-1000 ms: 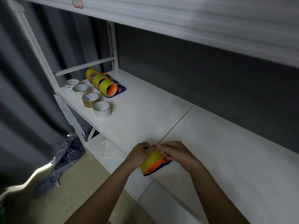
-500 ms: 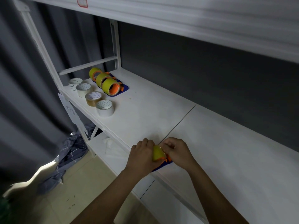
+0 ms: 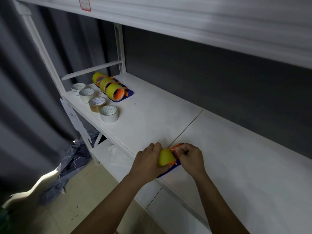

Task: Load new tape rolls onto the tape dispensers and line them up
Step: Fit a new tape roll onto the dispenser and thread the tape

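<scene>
A blue and orange tape dispenser [image 3: 172,168] with a yellow tape roll [image 3: 165,157] on it lies at the front edge of the white shelf [image 3: 236,149]. My left hand [image 3: 148,162] grips the yellow roll from the left. My right hand [image 3: 190,157] pinches the dispenser's orange front end, where the tape end lies. At the far left, three loaded dispensers [image 3: 112,88] with yellow rolls stand in a row on their blue bases. In front of them lie several loose rolls: white ones [image 3: 108,113], [image 3: 86,95] and a brownish one [image 3: 97,103].
A lower white shelf [image 3: 111,157] runs under the front edge. An upper shelf [image 3: 185,17] hangs overhead. A paper label [image 3: 74,120] hangs from the shelf's left end. Grey curtain and crumpled cloth [image 3: 67,161] lie at the left on the floor.
My left hand has closed further round the yellow roll, hiding its orange core. The roll and dispenser have turned so the roll's outer face is up. My right hand has shifted to the front end.
</scene>
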`<action>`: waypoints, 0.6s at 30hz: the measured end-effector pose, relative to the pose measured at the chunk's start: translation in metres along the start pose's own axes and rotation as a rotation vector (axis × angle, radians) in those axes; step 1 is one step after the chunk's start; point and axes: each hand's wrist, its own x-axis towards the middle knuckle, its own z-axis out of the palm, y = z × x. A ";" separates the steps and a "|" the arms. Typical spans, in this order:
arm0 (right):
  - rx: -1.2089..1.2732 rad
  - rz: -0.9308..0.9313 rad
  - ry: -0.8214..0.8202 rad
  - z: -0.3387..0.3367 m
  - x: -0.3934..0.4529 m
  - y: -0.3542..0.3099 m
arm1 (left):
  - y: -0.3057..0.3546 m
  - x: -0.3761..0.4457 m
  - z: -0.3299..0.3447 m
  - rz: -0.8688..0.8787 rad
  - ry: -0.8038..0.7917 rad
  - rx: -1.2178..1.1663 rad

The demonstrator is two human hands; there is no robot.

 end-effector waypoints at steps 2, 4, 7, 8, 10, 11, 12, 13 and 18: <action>0.000 -0.005 0.037 0.000 -0.001 -0.002 | 0.001 0.002 -0.002 0.013 0.000 0.000; -0.003 0.004 0.072 0.000 0.000 -0.003 | 0.001 0.003 -0.003 0.025 -0.005 0.008; -0.039 -0.001 0.094 0.000 0.001 -0.004 | 0.002 0.004 -0.004 0.025 -0.014 -0.007; -0.044 0.000 0.099 0.000 0.001 -0.005 | 0.002 0.005 -0.004 0.023 -0.013 -0.014; -0.009 0.025 0.132 -0.002 0.002 -0.005 | 0.003 0.005 -0.006 0.022 -0.002 -0.014; 0.031 0.049 0.162 -0.006 0.003 -0.005 | 0.001 0.004 -0.008 0.019 0.010 -0.020; 0.055 0.073 0.183 -0.010 0.005 -0.005 | 0.000 0.003 -0.008 0.011 0.020 -0.038; 0.053 0.080 0.189 -0.015 0.007 -0.004 | -0.002 0.001 -0.009 0.000 0.026 -0.062; 0.040 -0.020 0.226 -0.027 0.008 -0.014 | 0.000 0.001 -0.015 -0.008 0.070 -0.094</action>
